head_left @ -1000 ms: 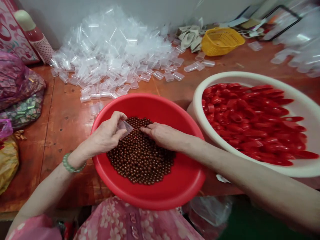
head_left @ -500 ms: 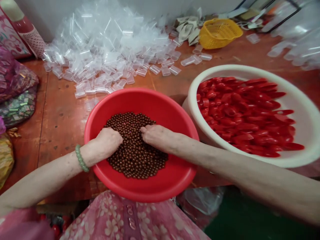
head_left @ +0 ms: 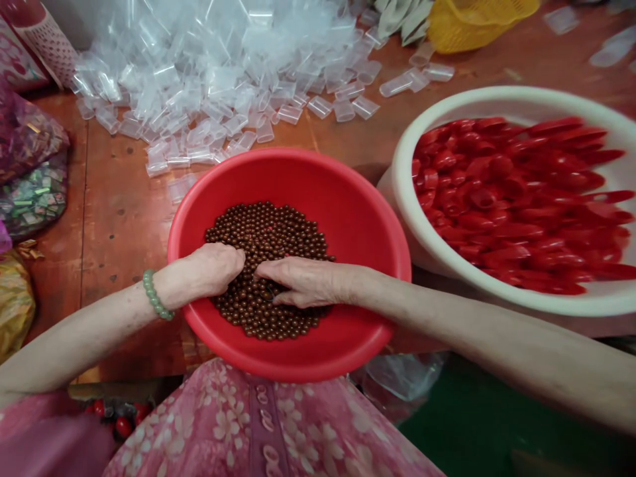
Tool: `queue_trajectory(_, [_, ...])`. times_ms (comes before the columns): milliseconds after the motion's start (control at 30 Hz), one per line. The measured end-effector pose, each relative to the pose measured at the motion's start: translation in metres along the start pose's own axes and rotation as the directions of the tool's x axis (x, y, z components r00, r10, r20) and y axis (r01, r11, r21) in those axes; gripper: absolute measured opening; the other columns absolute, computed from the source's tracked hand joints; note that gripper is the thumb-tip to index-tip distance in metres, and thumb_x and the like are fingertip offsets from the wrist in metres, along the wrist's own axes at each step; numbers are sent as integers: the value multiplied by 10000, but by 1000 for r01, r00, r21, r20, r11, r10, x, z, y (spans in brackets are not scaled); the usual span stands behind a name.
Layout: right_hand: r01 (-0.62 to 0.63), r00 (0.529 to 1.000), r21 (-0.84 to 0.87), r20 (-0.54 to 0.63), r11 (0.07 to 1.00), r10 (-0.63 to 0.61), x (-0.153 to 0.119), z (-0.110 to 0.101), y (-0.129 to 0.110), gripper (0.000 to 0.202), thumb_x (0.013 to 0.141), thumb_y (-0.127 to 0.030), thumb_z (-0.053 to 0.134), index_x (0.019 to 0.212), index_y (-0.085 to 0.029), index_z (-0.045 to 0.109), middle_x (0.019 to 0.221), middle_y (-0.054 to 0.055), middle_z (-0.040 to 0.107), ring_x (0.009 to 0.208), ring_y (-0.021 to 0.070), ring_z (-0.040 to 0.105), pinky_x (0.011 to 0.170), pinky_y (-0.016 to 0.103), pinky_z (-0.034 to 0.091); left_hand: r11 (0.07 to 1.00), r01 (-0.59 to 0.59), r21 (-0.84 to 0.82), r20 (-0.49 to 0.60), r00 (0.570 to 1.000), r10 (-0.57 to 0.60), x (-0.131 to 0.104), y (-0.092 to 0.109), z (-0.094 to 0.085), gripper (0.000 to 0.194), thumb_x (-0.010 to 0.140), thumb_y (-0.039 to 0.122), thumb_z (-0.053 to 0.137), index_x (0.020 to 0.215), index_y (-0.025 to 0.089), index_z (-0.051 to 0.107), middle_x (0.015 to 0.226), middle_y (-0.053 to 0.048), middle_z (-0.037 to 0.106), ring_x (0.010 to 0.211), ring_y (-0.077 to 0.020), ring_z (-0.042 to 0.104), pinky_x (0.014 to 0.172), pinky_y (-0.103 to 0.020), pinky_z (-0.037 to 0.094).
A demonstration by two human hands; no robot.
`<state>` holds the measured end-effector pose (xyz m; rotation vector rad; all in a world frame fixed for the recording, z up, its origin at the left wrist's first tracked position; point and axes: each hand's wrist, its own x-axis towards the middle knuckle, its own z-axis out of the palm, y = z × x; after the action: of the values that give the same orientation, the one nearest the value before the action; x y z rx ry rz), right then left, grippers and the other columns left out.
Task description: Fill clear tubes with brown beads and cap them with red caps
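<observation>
A red basin (head_left: 348, 199) holds a heap of small, shiny brown beads (head_left: 271, 232). My left hand (head_left: 216, 268) is at the left edge of the heap, its fingers curled into a fist. What lies inside that fist is hidden. Over the right part of the beads, my right hand (head_left: 305, 281) reaches in from the right with fingers stretched out and thumb apart, touching the heap. No bead shows in its grasp. A green bead bracelet (head_left: 155, 295) circles my left wrist.
To the right stands a white basin (head_left: 402, 165) full of glossy red plastic pieces (head_left: 517, 199). Behind lies a large pile of clear plastic sleeves (head_left: 223, 86). A yellow basket (head_left: 472, 26) sits at the back, and filled bags (head_left: 37, 185) stand along the left.
My right hand has moved left and down across the beads, its thumb now spread from the fingers. My left hand stays closed near the same spot. The view has shifted slightly.
</observation>
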<state>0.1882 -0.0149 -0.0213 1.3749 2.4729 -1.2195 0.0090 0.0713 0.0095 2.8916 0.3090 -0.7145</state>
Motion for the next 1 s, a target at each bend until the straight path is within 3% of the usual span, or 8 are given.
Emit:
queue_trajectory(200, [13,991,172,-132,985,10,-19,-13,-3,271,796,-156,614,1055,-188,542,985,43,643,864,172,602,781,280,460,1000,8,23,-62,998,-6,-4,-3,-3,298,876,44,330,1123,51,496,990,-183,638,887,-278,636,744,-396,515])
queue_trajectory(367, [-10,974,144,-224,990,42,-28,-12,1,299,810,-152,610,1101,-174,549,1041,66,643,945,192,604,853,310,458,999,30,31,-73,997,-28,-1,0,1,328,923,73,264,1123,42,521,1087,-215,588,988,-281,581,824,-427,508])
queue_trajectory(467, [-22,965,101,-257,995,48,-29,-12,6,274,808,-151,615,1076,-182,561,996,55,647,896,182,608,818,300,465,999,15,37,-42,999,-14,4,1,7,381,969,176,243,1179,1,508,1120,-250,570,990,-293,566,831,-452,502])
queue_trajectory(533, [-31,961,83,-273,996,53,-30,-12,8,270,812,-158,611,1075,-189,561,993,52,654,885,181,613,803,296,467,998,16,57,-25,1000,-14,6,0,8,382,951,146,272,1201,-24,506,1138,-265,562,1007,-296,557,836,-450,497])
queue_trajectory(667, [-76,961,55,-263,996,88,-30,-14,10,273,793,-132,611,1059,-175,567,1012,72,667,922,203,622,819,309,464,994,99,36,-23,995,-98,8,-6,-2,316,875,75,387,1090,32,614,1090,-213,604,1018,-303,550,832,-438,497])
queue_trajectory(800, [-90,958,78,-267,993,108,-30,-17,9,265,797,-114,594,1051,-181,560,1005,62,674,902,186,628,800,283,457,992,119,-29,49,992,-118,13,-10,-16,254,840,32,448,911,75,687,945,-160,680,930,-257,613,800,-364,507])
queue_trajectory(1000, [-158,961,31,-224,987,161,-29,-16,11,199,773,-102,589,957,-170,559,978,72,677,865,189,623,748,268,434,989,84,120,10,996,-86,27,10,-4,268,793,-55,444,784,30,698,747,-177,692,695,-248,663,628,-337,494])
